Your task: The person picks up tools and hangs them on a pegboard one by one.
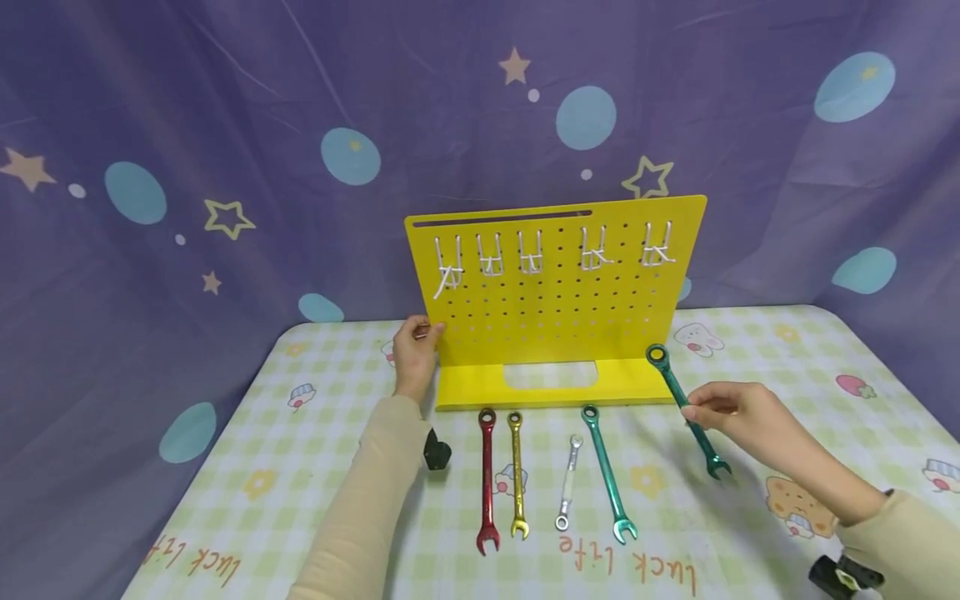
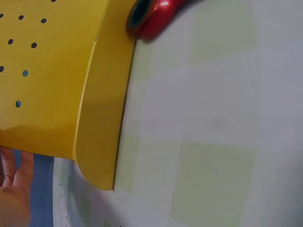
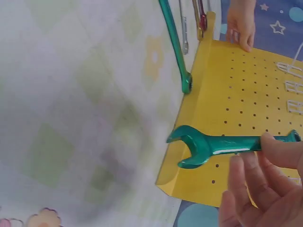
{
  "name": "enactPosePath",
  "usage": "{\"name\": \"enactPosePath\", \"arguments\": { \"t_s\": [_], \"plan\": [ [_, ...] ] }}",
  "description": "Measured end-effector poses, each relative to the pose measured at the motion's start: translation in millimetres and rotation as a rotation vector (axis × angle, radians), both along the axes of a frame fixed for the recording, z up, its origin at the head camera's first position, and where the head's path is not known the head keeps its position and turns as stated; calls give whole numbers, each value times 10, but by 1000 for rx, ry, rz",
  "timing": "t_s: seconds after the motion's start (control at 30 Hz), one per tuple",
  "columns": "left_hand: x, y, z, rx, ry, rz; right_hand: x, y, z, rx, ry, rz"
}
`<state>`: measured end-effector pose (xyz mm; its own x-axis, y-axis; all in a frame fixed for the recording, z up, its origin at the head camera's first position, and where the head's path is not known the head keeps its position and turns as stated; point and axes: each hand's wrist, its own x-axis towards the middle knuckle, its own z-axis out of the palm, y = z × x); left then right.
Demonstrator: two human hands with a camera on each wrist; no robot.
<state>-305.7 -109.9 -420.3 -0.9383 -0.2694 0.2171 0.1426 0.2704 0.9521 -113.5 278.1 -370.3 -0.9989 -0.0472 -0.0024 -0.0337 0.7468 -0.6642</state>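
Your right grip [image 1: 738,414] pinches a dark-green metal wrench [image 1: 675,391].
Your left grip [image 1: 415,354] pinches the flat yellow holey board [image 1: 551,325] at nine o'clock. Looks like carrying; next needs steady aim.

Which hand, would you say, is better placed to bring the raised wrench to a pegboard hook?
The right hand, I think: it holds the dark green wrench near the right side of the yellow pegboard, whereas the left hand grips the opposite edge.

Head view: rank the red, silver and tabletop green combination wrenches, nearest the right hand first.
1. Tabletop green combination wrench, left of the right hand.
2. Silver combination wrench, left of the green one.
3. Red combination wrench, farthest left.
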Motion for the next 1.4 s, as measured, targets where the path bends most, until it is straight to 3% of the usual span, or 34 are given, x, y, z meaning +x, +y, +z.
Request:
{"name": "enactPosePath", "arguments": {
  "t_s": [0.53,1.13,1.4],
  "plan": [
    [16,1,8,11,1,0,-121,-71,198,-50,240,-109],
    [8,32,19,-52,-23,7,-254,-75,290,-136,259,-187],
    [24,27,28,-25,-54,-16,-309,-132,337,-132,297,-175]
  ]
}}
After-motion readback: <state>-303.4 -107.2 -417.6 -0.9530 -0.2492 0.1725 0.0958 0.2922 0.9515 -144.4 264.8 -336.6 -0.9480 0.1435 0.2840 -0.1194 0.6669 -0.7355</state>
